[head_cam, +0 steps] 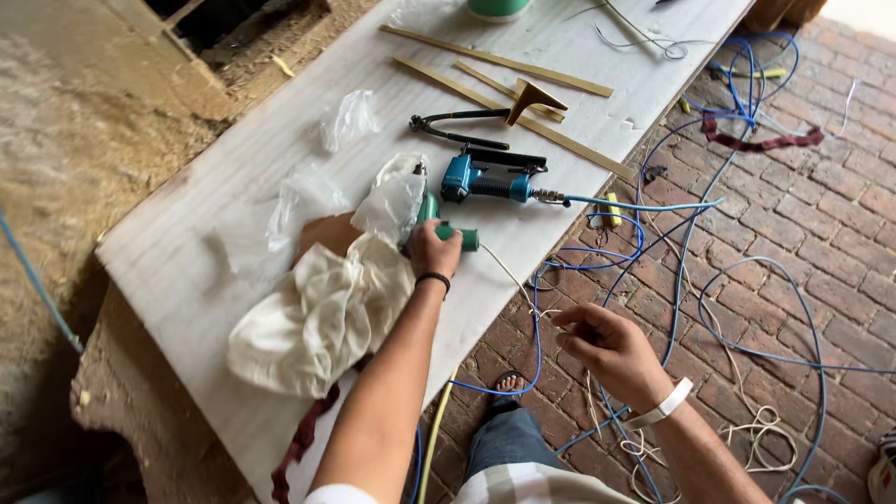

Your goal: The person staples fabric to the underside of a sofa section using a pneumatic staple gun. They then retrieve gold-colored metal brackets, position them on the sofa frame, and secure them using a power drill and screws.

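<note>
Looking down at a pale wooden desk (187, 252) that runs diagonally from lower left to the top of the frame, with red brick floor (821, 224) on the right. The left hand (432, 248) sits near the middle of the frame, its grip closed around the handle of a green power tool (446, 227) lying on the desk. The tool's front end is tucked under a bit of clear plastic (392, 198), so I can't tell what kind of tool it is. A thin pale cord (509, 275) runs off its handle end toward the right hand (607, 347), which hangs off the desk edge over the bricks, lower right of centre. The fingers are curled loosely around that cord, more of a light pinch than a fist.

Stuff crowding the spot: a crumpled cream cloth (322, 313) lies right against the left wrist, with a brown piece of cardboard (327, 233) poking out behind it. Just above the green tool is a blue air nailer (490, 177), its blue hose (644, 204) trailing off the desk and looping all over the floor. Further up are black pliers (457, 126) and several long brass-coloured strips (495, 61), one with a little bracket on it. More plastic bags (350, 117) are scattered in the upper-left part of the desk. A sandalled foot (509, 383) shows under the desk edge at bottom centre.
</note>
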